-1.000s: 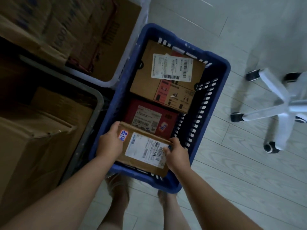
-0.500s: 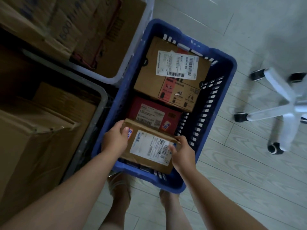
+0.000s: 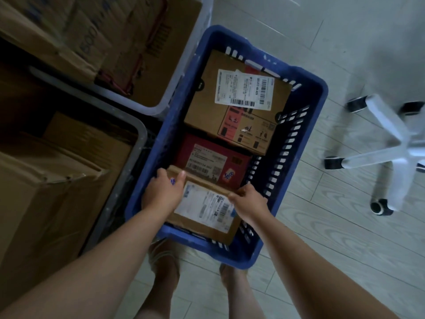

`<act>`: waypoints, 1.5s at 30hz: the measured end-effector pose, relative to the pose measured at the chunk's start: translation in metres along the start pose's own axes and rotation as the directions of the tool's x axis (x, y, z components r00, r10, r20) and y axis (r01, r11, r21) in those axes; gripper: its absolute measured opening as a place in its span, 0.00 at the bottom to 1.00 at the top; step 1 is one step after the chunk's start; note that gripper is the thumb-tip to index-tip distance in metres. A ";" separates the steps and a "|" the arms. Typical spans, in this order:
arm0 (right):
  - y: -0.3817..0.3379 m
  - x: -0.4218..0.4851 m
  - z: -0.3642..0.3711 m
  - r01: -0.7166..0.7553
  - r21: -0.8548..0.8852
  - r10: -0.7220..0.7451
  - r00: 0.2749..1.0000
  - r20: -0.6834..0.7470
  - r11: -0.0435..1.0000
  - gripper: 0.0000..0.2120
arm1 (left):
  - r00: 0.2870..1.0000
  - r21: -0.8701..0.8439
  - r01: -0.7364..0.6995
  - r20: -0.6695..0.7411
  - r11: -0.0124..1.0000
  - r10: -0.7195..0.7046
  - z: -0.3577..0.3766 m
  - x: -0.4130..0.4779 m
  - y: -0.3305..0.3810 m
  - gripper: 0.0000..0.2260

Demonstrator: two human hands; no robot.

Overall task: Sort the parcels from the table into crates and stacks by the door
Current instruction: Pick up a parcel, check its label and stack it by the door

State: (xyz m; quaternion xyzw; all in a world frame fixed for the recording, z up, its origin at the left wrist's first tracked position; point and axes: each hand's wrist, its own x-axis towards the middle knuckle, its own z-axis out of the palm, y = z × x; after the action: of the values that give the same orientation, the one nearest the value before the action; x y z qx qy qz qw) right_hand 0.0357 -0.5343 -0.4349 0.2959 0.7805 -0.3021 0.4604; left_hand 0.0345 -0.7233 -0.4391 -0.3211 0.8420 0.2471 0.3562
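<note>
Two hands grip one brown parcel [image 3: 202, 210] at lower centre of frame: left hand [image 3: 162, 194] curled over its left end, right hand [image 3: 247, 203] pinching its right edge. Parcel sits at near end of blue crate [image 3: 305, 143], beside red parcel [image 3: 213, 162].

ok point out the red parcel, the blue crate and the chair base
red parcel [image 3: 211, 162], head view, its white label
blue crate [image 3: 170, 134], head view, left wall
chair base [image 3: 372, 158], head view, white leg

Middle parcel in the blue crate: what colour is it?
The parcel is red, with a white label; head view.
</note>
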 end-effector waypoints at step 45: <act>-0.001 0.025 0.005 -0.172 0.644 0.172 0.983 0.064 0.745 0.30 | 0.960 0.125 -0.111 0.269 0.986 0.074 -0.016 0.051 0.051 0.21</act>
State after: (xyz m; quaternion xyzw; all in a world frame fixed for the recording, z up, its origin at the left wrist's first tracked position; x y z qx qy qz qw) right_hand 0.0277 -0.5334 -0.4591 0.5070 0.5976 -0.5089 0.3561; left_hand -0.0364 -0.7177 -0.4583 -0.2201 0.8163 0.2449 0.4746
